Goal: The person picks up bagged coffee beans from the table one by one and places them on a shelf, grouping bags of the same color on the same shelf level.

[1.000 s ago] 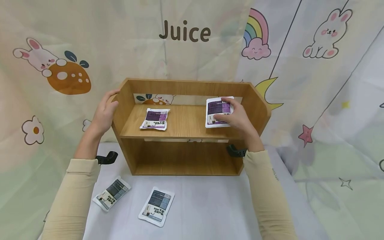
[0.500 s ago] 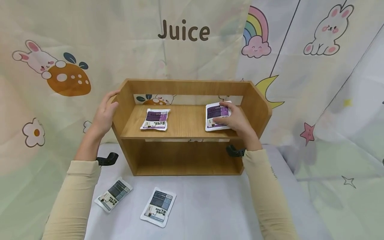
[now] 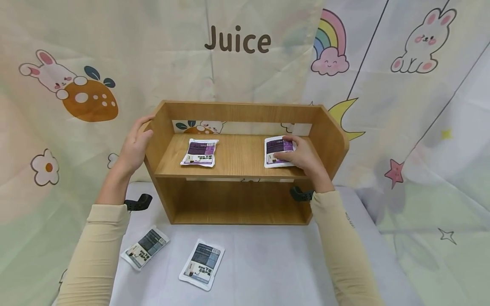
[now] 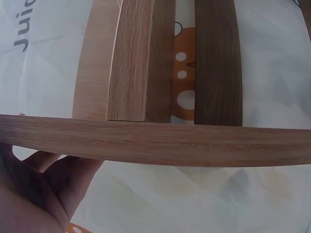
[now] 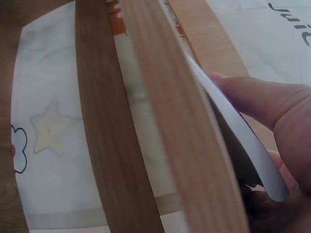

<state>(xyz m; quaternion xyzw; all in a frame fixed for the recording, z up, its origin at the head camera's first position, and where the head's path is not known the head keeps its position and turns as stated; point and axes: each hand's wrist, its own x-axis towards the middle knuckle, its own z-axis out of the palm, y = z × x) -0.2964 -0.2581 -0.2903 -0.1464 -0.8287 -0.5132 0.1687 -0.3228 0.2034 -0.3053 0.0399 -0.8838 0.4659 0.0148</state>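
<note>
1. Right hand (image 3: 302, 156) pinches the packet (image 3: 273, 149), just left of its palm; best lower it flat onto the shelf (image 3: 238, 154) before loosening.
2. Left hand (image 3: 134, 148) touches the shelf's side; fingertips hidden, grip impossible to tell.
3. Right hand covers the packet's palm-side end; contact beneath is unclear.

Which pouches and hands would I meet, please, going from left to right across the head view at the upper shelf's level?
Left hand, untouched purple-labelled pouch, gripped purple-labelled pouch, right hand.
</note>
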